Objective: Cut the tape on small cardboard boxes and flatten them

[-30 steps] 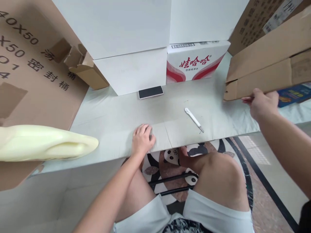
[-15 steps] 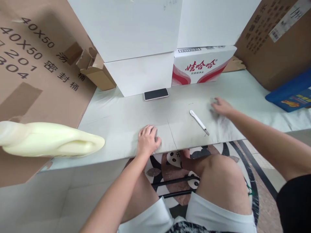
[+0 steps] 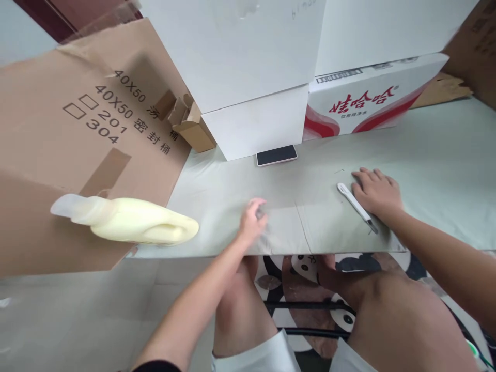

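My right hand (image 3: pixel 377 191) lies palm down on the cloth-covered table (image 3: pixel 217 201), its fingers stretched out and nothing in it. Just left of it is a white utility knife (image 3: pixel 354 203), lying slantwise with its metal end toward me; the hand is right beside its handle. Near the table's front edge, my left hand (image 3: pixel 252 223) is loosely curled and a little blurred, with a gap between thumb and fingers and nothing visible in the grasp. A phone (image 3: pixel 276 155) with a dark screen lies farther back, against a white box (image 3: pixel 256 124).
A pale yellow bottle (image 3: pixel 143 219) with a translucent cap lies on its side at the left. Behind it leans a large printed cardboard carton (image 3: pixel 116 170), with a small open carton (image 3: pixel 197 132) alongside. A red-and-white box (image 3: pixel 360 108) stands at the back right.
The view has swung left, so things appear farther right. My right hand has settled flat beside the utility knife. My left hand has turned from lying palm down to a loose curl.
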A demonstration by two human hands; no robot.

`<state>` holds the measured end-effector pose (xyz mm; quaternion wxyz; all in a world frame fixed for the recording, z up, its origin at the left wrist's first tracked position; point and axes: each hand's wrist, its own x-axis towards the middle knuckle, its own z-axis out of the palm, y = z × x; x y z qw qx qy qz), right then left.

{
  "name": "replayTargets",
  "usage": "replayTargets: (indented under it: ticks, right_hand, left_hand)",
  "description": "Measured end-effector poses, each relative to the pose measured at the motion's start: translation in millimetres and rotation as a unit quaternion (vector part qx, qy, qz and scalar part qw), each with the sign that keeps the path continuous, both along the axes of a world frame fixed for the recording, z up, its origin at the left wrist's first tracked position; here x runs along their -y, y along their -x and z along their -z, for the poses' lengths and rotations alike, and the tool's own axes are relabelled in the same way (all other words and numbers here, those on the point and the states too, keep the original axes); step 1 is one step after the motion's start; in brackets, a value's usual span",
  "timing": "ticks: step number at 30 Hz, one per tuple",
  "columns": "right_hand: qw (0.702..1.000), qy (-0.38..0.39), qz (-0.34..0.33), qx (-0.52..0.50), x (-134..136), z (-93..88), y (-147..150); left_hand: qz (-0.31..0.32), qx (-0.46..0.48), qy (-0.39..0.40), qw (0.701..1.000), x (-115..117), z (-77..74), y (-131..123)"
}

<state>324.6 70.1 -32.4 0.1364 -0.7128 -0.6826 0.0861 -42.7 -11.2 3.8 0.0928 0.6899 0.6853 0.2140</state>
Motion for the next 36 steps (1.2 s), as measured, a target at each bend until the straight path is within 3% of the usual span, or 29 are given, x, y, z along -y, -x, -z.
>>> replayTargets:
  ticks: [6,9,13,17,21,24,27,33,35,36]
  right_hand:
    - [1.0,-0.014,-0.007,0.004,0,1.4,2]
    - [1.0,-0.001,0.002,0.012,-1,-2.1,5]
    - [0.999,0.021,0.014,0.035,-2,-4.8,6]
    - [0.998,0.032,0.01,0.047,-3,-3.3,5]
    - [0.999,0.023,0.016,0.033,-3,-0.4,3]
    - [1.0,0.017,0.013,0.021,-2,-0.6,3]
    - [1.0,0.017,0.01,0.009,-1,-3.2,4]
    - [0.999,-0.013,-0.003,-0.031,3,-5.6,2]
    - [0.999,-0.021,-0.001,-0.047,4,-4.9,0]
    - [0.998,-0.022,-0.001,-0.054,5,-4.9,0]
  left_hand:
    - [-0.168,0.008,-0.124,0.978,-141,-87.3,102]
    - [-0.19,-0.049,-0.097,0.976,-195,-116.0,148]
    - [-0.167,-0.097,-0.064,0.979,-240,-132.5,185]
    - [-0.173,-0.084,-0.032,0.981,-270,-119.4,189]
    - [-0.149,-0.108,-0.063,0.981,-270,-96.6,167]
    - [-0.142,-0.132,-0.074,0.978,-250,-97.0,152]
    - [-0.143,-0.156,-0.052,0.976,-221,-118.3,145]
    - [-0.133,-0.226,0.024,0.965,-158,-189.1,125]
    - [-0.119,-0.258,0.034,0.958,-134,-205.9,109]
    - [-0.081,-0.298,0.042,0.95,-120,-211.4,100]
